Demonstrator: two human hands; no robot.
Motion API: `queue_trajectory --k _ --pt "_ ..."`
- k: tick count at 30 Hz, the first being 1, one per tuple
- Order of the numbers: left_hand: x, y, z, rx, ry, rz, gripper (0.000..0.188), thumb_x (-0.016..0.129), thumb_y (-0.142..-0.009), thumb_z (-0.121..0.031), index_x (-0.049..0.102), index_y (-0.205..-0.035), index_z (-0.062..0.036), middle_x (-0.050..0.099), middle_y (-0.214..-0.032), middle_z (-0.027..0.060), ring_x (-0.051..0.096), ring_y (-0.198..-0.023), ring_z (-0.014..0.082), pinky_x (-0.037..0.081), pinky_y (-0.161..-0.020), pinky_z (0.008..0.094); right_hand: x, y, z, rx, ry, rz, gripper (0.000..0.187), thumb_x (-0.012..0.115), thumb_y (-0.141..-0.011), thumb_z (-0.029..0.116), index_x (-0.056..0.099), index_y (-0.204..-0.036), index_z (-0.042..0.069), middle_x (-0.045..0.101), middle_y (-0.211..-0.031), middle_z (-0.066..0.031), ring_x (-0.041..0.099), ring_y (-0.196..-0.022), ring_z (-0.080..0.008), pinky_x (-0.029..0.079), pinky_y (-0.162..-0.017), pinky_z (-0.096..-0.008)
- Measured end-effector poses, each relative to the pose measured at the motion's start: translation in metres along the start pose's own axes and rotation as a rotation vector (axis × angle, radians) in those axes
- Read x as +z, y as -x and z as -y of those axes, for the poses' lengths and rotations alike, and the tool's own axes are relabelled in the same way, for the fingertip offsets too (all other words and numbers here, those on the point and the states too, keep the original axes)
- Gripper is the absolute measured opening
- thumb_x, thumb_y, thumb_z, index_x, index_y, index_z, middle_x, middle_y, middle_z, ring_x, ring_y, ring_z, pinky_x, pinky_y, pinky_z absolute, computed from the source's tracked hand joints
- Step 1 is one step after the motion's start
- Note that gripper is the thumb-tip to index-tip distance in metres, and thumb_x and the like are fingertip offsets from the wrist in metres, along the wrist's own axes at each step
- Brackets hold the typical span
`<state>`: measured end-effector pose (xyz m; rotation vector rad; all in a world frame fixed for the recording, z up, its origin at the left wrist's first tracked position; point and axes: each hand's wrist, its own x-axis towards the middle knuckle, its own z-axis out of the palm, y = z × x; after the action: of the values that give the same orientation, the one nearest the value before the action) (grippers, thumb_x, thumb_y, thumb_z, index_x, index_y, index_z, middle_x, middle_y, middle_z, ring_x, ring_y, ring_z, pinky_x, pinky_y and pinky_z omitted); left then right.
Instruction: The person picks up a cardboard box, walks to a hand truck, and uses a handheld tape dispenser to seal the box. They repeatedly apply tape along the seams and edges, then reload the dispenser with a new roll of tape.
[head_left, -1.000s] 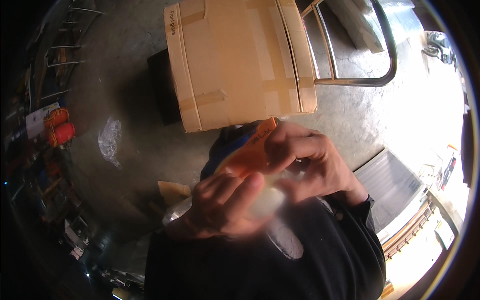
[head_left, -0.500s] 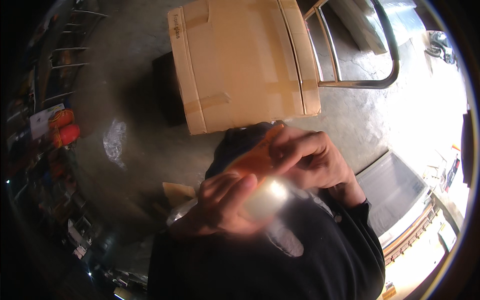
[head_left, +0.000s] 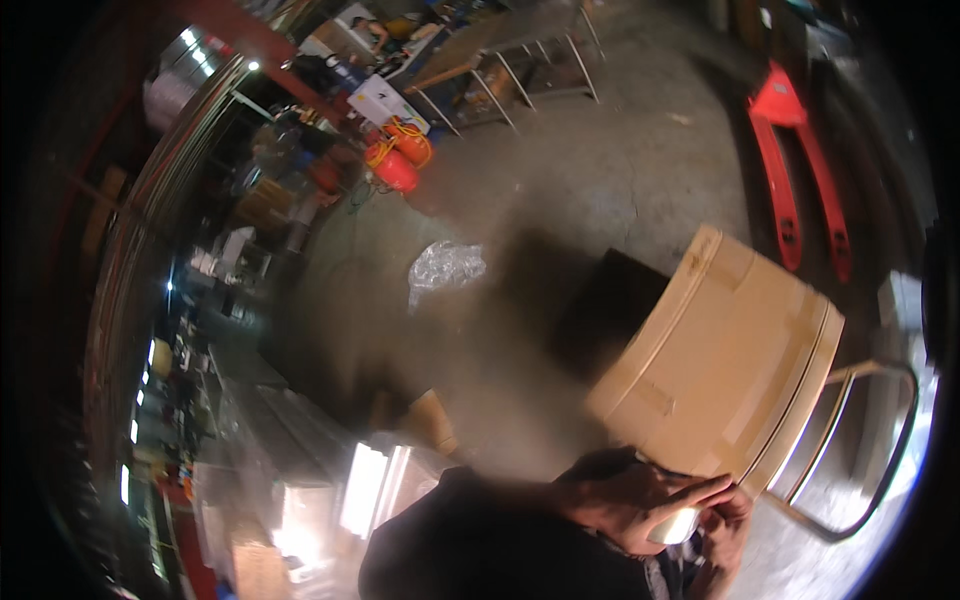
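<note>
At the lower right, close to my body, my two hands are together. My left hand (head_left: 628, 503) is closed round a pale, shiny, rounded object (head_left: 676, 527), its fingers stretched across the top. Its kind does not show, as glare and fingers hide most of it. My right hand (head_left: 727, 528) sits against it on the right with curled fingers, and what these grip is hidden. Just beyond the hands stands a large taped cardboard box (head_left: 715, 355).
A metal cart handle (head_left: 885, 490) rises at the box's right. A red pallet jack (head_left: 780, 105) stands beyond. Crumpled clear plastic (head_left: 445, 268) and a cardboard scrap (head_left: 432, 420) lie on the floor. Red-orange round containers (head_left: 397, 165) stand near a metal-legged table (head_left: 500, 60).
My view has swung left, so the box and hands now appear at the lower right. The orange piece that was between my hands no longer shows.
</note>
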<state>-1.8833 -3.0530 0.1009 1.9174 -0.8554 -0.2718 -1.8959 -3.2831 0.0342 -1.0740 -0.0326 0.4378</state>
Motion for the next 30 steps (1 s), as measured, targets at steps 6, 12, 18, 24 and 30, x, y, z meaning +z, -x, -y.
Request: queue_trajectory --k 6,12,18,24,30 --pt "0.008 0.014 0.003 -0.071 0.113 -0.080 0.116 0.081 -0.073 -0.016 0.010 -0.164 -0.0051 0.072 -0.107 0.0240 0.072 -0.085 0.0423 0.060 -0.077 0.0453 -0.019 -0.008 -0.016 -0.019 -0.074 0.077 0.026 0.084 -0.087 0.020 0.070 -0.090 -0.002 0.071 -0.090 -0.0104 0.062 -0.071 -0.0141 0.048 -0.058 -0.0263" --pt "0.042 0.012 0.018 0.004 0.499 -0.218 0.094 0.072 -0.085 -0.015 0.017 -0.160 -0.0070 0.069 -0.113 0.0234 0.070 -0.088 0.0383 0.057 -0.081 0.0450 -0.018 -0.030 -0.022 -0.046 -0.070 0.185 0.015 0.079 -0.087 0.010 0.071 -0.092 -0.002 0.070 -0.093 -0.0103 0.063 -0.078 -0.0171 0.052 -0.068 -0.0300" --pt "0.047 -0.018 0.013 0.194 1.219 -0.221 0.049 0.057 -0.102 -0.010 0.041 -0.148 -0.0048 0.061 -0.136 0.0196 0.066 -0.118 0.0268 0.052 -0.103 0.0421 -0.002 -0.046 -0.024 -0.018 0.012 0.185 0.014 0.078 -0.087 0.009 0.071 -0.093 -0.002 0.069 -0.093 -0.0098 0.063 -0.078 -0.0169 0.051 -0.068 -0.0299" --pt "-0.001 0.007 -0.007 0.020 0.821 -0.115 0.050 0.058 -0.100 0.001 0.040 -0.146 -0.0041 0.062 -0.133 0.0163 0.069 -0.111 0.0236 0.051 -0.107 0.0414 0.011 -0.055 -0.029 -0.004 0.059 0.179 0.012 0.077 -0.087 0.008 0.071 -0.093 -0.001 0.069 -0.094 -0.0094 0.062 -0.079 -0.0167 0.051 -0.068 -0.0298" --pt "-0.016 0.003 0.008 0.403 0.642 -0.164 0.060 0.057 -0.102 -0.004 0.030 -0.155 -0.0088 0.061 -0.136 0.0156 0.063 -0.122 0.0221 0.037 -0.117 0.0421 0.019 -0.056 -0.030 -0.017 0.091 0.139 0.011 0.076 -0.087 0.007 0.071 -0.093 -0.001 0.068 -0.095 -0.0089 0.062 -0.080 -0.0165 0.051 -0.068 -0.0297"
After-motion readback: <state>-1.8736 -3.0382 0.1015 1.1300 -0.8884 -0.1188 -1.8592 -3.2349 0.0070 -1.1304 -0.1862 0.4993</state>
